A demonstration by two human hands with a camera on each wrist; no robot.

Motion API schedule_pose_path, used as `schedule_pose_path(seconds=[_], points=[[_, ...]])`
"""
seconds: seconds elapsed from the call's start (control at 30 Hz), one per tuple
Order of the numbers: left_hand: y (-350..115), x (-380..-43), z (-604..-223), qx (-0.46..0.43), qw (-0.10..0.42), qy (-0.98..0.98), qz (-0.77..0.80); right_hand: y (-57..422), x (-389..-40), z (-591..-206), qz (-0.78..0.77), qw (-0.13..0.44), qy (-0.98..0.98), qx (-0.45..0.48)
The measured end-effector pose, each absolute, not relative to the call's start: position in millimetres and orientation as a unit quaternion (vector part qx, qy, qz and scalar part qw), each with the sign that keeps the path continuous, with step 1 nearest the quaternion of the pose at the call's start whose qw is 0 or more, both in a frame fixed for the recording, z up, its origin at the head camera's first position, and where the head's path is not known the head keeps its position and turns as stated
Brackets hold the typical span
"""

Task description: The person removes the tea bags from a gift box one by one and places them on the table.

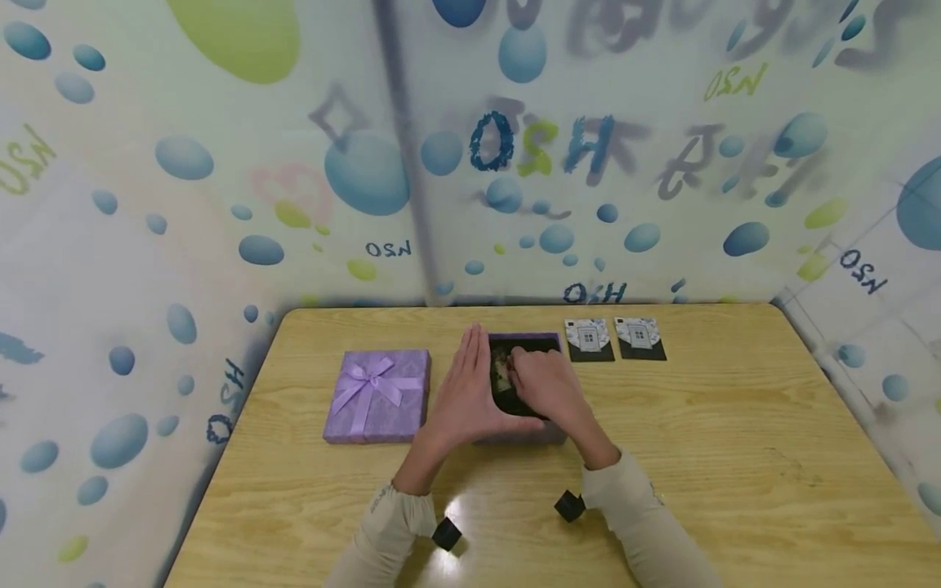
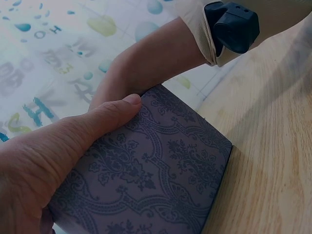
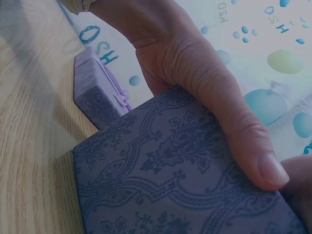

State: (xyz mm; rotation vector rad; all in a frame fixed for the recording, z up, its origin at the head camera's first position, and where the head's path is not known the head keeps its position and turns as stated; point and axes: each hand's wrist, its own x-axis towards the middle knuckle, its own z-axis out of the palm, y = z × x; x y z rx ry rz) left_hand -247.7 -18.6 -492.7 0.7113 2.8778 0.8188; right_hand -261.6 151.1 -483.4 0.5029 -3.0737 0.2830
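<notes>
Head view: nearest you, two small black blocks (image 1: 447, 534) sit at your sleeve cuffs (image 1: 408, 508). Past them, the open purple box (image 1: 524, 436) stands on the desk (image 1: 735, 457). Your left grip (image 1: 469, 402) is spread, fingers straight along the box's left side, thumb at the near rim. Your right grip (image 1: 547, 385) reaches inside, fingers curled; whether they pinch anything, I cannot tell. Left of the box lies a lid (image 1: 397, 415) with a ribbon bow; near its far right corner lie two cards (image 1: 590, 339), before a patterned wall (image 1: 478, 212).
</notes>
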Motion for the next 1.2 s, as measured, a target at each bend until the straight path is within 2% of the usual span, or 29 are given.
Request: schedule_pose_path(seconds=[0.5, 0.83, 1.2], points=[[-20, -247, -490, 0.23, 0.037, 0.937, 0.26, 149, -260, -483, 0.08, 0.017, -0.983, 0.164], [-19, -249, -491, 0.236, 0.037, 0.938, 0.253, 155, -260, -484, 0.185, 0.037, -0.97, 0.155], [-17, -246, -492, 0.233, 0.031, 0.937, 0.256, 166, -262, -473, 0.333, -0.013, -0.928, 0.168]])
